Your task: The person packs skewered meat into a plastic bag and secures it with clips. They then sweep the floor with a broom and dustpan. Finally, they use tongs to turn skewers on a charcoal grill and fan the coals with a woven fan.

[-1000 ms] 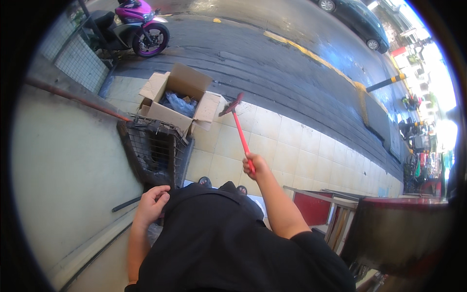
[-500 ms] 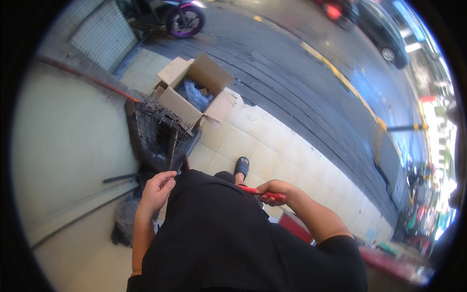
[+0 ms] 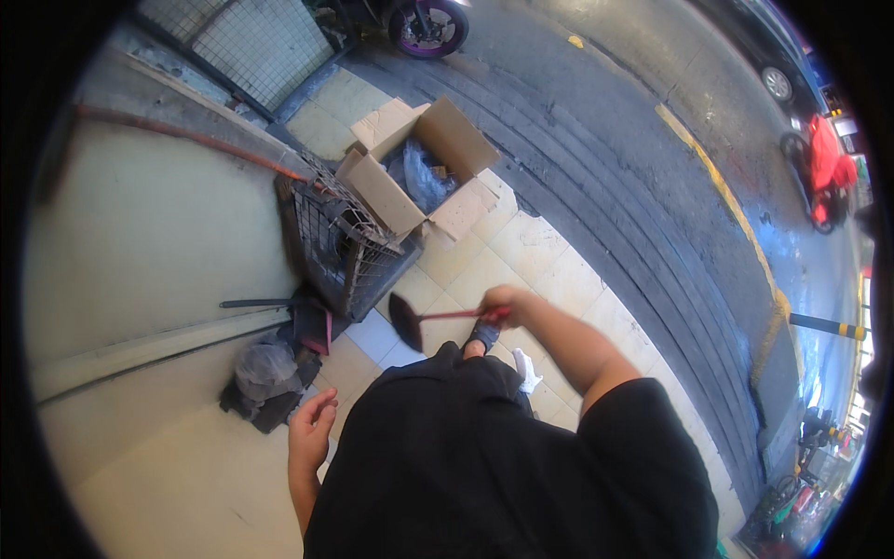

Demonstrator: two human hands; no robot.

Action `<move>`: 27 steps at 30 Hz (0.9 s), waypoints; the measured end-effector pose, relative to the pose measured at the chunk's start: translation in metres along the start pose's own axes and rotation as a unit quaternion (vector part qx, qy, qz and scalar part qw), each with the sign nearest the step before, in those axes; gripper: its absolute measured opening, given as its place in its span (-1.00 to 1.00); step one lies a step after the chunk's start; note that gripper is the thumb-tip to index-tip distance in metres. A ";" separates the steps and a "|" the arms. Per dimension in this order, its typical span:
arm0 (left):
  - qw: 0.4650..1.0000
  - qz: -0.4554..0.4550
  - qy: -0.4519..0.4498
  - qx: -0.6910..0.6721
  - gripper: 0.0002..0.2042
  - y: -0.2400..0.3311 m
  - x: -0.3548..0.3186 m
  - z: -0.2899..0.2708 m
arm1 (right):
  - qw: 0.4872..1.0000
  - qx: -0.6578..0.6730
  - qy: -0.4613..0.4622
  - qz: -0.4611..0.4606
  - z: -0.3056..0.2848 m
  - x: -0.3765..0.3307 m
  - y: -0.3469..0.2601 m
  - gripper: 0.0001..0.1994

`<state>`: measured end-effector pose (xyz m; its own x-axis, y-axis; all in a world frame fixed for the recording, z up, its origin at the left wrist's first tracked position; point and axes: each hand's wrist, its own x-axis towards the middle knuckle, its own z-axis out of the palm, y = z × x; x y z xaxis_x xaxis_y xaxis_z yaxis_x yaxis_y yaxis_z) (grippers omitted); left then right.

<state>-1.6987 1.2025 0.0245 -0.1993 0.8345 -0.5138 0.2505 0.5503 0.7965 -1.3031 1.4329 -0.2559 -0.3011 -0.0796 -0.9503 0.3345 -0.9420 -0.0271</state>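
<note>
Red-handled tool (image 3: 449, 315), gripped by the right hand (image 3: 503, 306) and held out over pale floor tiles (image 3: 526, 256).

Nearest, the left hand (image 3: 312, 430) is held beside the black clothing (image 3: 484, 466), its fingers loosely curved and partly apart, with nothing seen in them. The tool's end is wrapped by the right hand's closed fingers; its dark head is pointed left, and whether the floor is touched cannot be told. Below the grip, a sandal (image 3: 483, 333) is partly covered. To the left, a plastic-wrapped bundle (image 3: 264, 371) is seen on the floor. Farther out, a dark wire crate (image 3: 382, 284) is placed near an open cardboard box (image 3: 380, 194), in which bluish plastic (image 3: 424, 177) is contained. Beyond, the road is marked by a yellow line (image 3: 692, 140).
</note>
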 end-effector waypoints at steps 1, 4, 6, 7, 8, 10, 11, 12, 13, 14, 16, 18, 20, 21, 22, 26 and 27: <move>1.000 -0.004 0.006 0.012 -0.66 0.000 -0.001 0.002 | 0.999 0.013 0.038 -0.026 -0.035 -0.020 -0.013 -0.85; 1.000 -0.015 0.017 0.021 -0.65 0.004 0.001 0.011 | 0.991 0.005 0.115 -0.069 -0.120 -0.084 -0.051 -0.94; 1.000 -0.008 0.011 0.014 -0.65 0.009 0.002 0.019 | 0.982 0.011 0.165 -0.093 -0.154 -0.116 -0.071 -0.93; 1.000 -0.009 0.007 0.005 -0.65 0.012 0.003 0.023 | 0.973 0.013 0.200 -0.115 -0.165 -0.126 -0.079 -0.90; 1.000 -0.013 0.004 0.022 -0.65 0.016 0.004 0.027 | 0.961 -0.024 0.237 -0.139 -0.174 -0.132 -0.087 -0.88; 0.999 -0.017 -0.011 0.044 -0.65 0.025 0.009 0.033 | 0.916 -0.119 0.336 -0.186 -0.185 -0.133 -0.095 -0.82; 0.998 -0.022 -0.019 0.057 -0.65 0.030 0.012 0.035 | 0.901 -0.121 0.371 -0.191 -0.188 -0.128 -0.092 -0.83; 0.997 -0.017 -0.030 0.065 -0.64 0.035 0.018 0.038 | 0.884 -0.121 0.407 -0.196 -0.189 -0.121 -0.086 -0.83; 0.996 -0.011 -0.042 0.074 -0.64 0.040 0.026 0.041 | 0.865 -0.120 0.443 -0.201 -0.190 -0.114 -0.077 -0.82; 0.996 -0.004 -0.054 0.074 -0.65 0.045 0.033 0.044 | 0.861 -0.108 0.449 -0.213 -0.193 -0.107 -0.058 -0.80; 0.994 0.012 -0.078 0.070 -0.65 0.057 0.052 0.053 | 0.829 -0.128 0.481 -0.254 -0.189 -0.093 -0.001 -0.71; 0.987 0.038 -0.113 0.112 -0.66 0.071 0.075 0.065 | 0.764 -0.149 0.540 -0.319 -0.170 -0.080 0.082 -0.49; 0.973 0.072 -0.156 0.153 -0.66 0.090 0.099 0.079 | 0.830 -0.057 0.486 -0.267 -0.152 -0.074 0.169 -0.44; 0.963 0.096 -0.183 0.171 -0.67 0.100 0.111 0.089 | 0.859 -0.007 0.461 -0.222 -0.137 -0.071 0.215 -0.47; 0.952 0.120 -0.211 0.189 -0.67 0.109 0.124 0.100 | 0.853 -0.002 0.483 -0.197 -0.119 -0.068 0.260 -0.53; 0.887 0.175 -0.344 0.252 -0.67 0.149 0.181 0.149 | 0.877 0.110 0.445 -0.147 -0.003 -0.072 0.425 -0.72; 0.870 0.179 -0.374 0.266 -0.67 0.159 0.194 0.163 | 0.871 0.135 0.438 -0.179 0.045 -0.079 0.459 -0.72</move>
<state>-1.5433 1.4571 -0.0002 0.6046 0.6315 -0.4854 0.6125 0.0210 0.7902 -1.1660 0.9917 -0.1789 0.4926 0.4022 -0.7718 0.1020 -0.9074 -0.4077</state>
